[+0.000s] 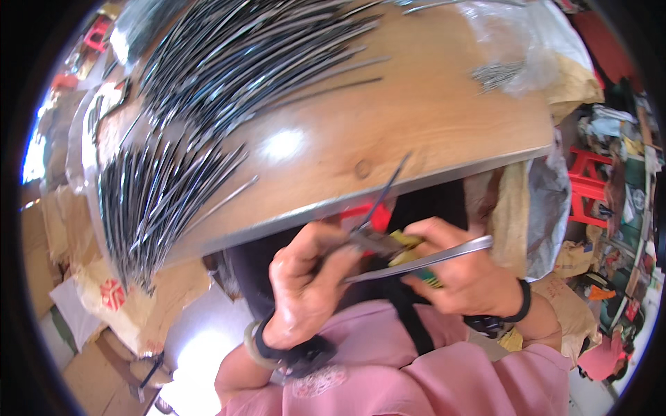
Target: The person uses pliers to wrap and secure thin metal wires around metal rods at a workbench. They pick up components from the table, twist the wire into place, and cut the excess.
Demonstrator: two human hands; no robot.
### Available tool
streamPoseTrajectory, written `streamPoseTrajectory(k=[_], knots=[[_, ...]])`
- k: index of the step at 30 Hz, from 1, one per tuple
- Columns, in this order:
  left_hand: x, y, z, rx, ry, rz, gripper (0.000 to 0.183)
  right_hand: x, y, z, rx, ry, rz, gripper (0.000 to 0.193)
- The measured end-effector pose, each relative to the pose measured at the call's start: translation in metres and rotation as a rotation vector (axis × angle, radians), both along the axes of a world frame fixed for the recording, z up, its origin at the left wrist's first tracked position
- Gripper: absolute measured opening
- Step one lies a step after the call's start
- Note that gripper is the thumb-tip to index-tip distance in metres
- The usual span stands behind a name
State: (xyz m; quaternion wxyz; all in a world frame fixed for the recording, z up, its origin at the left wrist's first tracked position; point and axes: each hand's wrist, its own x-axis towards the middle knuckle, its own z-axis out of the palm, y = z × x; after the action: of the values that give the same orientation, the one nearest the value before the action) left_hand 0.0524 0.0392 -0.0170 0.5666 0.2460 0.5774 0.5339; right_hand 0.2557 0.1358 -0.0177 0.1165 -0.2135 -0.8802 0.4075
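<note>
My left hand (304, 281) is closed, in front of the table's near edge, on a narrow shiny grey strip (437, 258). From its fingers the strip runs right, in front of my right hand, and ends in the air. A thin dark strip (390, 186) rises from the same fingers over the table edge; whether both are one bent piece I cannot tell. My right hand (468, 277) is wrapped round pliers with yellow-green handles (404, 248). The metal jaws (378, 243) meet my left fingertips; what they bite on is hidden.
A wooden table (444, 104) with a metal edge spans the front. Black and grey strips lie in a large heap (257, 59) and a smaller bundle (166, 201) at left. Short thin pieces (496, 75) sit by clear plastic at right. Red stools (588, 186) stand beyond.
</note>
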Motion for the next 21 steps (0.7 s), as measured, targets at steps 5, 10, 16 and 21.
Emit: streamPoseTrajectory(k=[5, 10, 16, 21], knots=[[-0.016, -0.018, -0.004, -0.021, 0.118, 0.097, 0.004, -0.02, 0.0, -0.01, 0.089, 0.029, 0.083, 0.03], [-0.039, -0.001, -0.002, -0.015, 0.005, 0.186, 0.005, -0.045, 0.022, -0.008, 0.141, 0.105, 0.088, 0.032], [-0.1, -0.033, 0.007, -0.006, 0.347, 0.491, 0.003, 0.007, 0.111, 0.013, 0.739, -0.101, -0.001, 0.03], [-0.146, -0.026, -0.021, 0.022, 1.162, 0.43, 0.009, 0.027, 0.174, 0.01, 0.989, -0.246, 0.028, 0.02]])
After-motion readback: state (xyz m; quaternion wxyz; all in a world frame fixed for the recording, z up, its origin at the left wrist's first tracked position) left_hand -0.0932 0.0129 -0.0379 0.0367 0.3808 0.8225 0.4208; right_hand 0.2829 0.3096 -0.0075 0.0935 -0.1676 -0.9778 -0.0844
